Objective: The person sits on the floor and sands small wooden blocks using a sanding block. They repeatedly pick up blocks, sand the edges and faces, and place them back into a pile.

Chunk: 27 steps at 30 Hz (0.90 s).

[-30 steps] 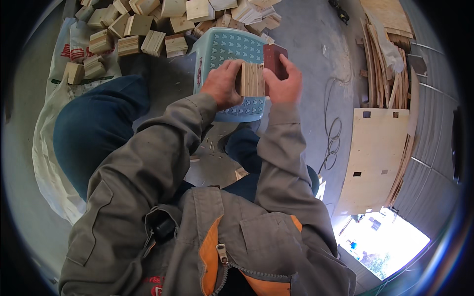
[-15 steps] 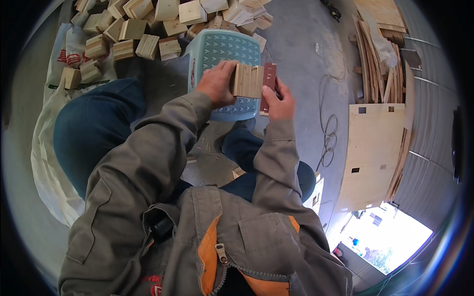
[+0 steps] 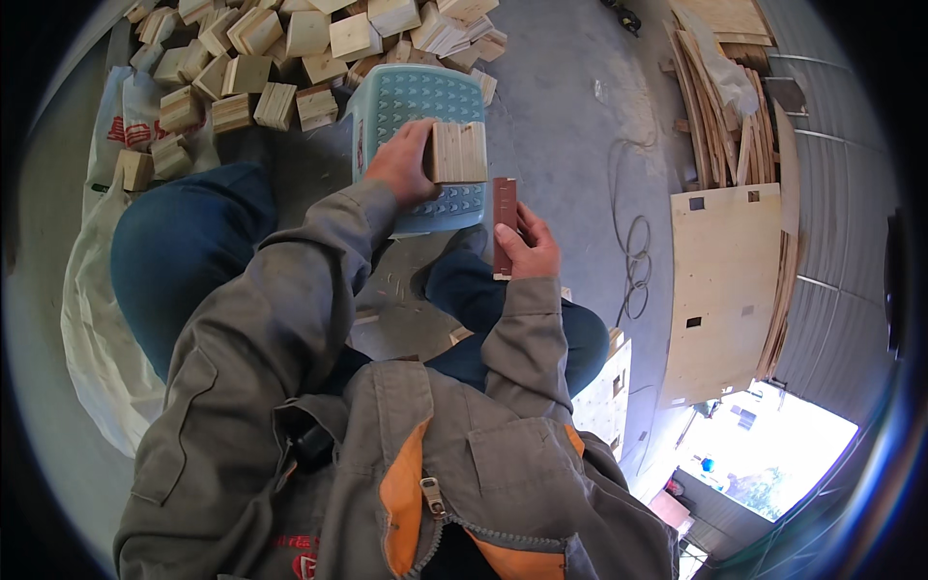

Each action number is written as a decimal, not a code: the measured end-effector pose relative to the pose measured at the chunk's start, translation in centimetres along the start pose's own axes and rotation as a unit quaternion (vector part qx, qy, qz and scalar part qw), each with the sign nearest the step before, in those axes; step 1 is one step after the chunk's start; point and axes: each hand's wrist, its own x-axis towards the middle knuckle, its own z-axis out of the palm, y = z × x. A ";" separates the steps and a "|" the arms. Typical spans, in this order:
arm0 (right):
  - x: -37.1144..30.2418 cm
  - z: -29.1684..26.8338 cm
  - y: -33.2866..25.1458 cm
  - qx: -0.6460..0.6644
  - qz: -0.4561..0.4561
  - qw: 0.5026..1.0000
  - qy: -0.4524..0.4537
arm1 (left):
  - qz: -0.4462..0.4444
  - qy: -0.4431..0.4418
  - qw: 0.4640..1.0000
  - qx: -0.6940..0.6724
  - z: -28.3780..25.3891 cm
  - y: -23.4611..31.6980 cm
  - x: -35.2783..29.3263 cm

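Note:
On a light blue plastic stool (image 3: 425, 92), my left hand (image 3: 401, 166) grips a squarish laminated wood block (image 3: 459, 153) from its left side. Pale layer lines run along the block's visible face. Lower and to the right, my right hand (image 3: 530, 244) is closed round a long, narrow sanding block (image 3: 505, 227). It has a reddish-brown face with small light marks along it, and pale wood shows at its lower end. A gap separates the sanding block from the wood block. My right fingers are partly hidden behind it.
A heap of similar wood blocks (image 3: 319, 58) lies beyond the stool, at the far left. White woven sacking (image 3: 101, 319) spreads beside my left knee. On the right are a coiled cable (image 3: 633, 261), a plywood sheet (image 3: 725, 280) and stacked boards (image 3: 710, 116).
My right hand has drawn the sanding block away from the wood block's right side, down and toward me. The left hand still holds the wood block over the stool.

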 end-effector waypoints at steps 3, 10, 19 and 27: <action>-0.9 -0.2 0.1 0.005 -0.009 1.000 0.008 | -0.001 0.008 1.000 -0.022 -0.2 0.1 -0.4; -1.4 0.0 -0.4 -0.010 0.005 0.999 0.031 | 0.131 0.118 0.982 0.065 -2.1 -1.4 -0.2; -1.0 0.1 0.9 -0.010 -0.003 0.999 0.045 | 0.175 0.022 0.980 0.093 -3.3 0.2 -3.7; -0.8 0.9 1.2 -0.039 -0.010 0.999 0.028 | 0.211 0.020 0.970 0.117 -3.8 -1.9 -4.8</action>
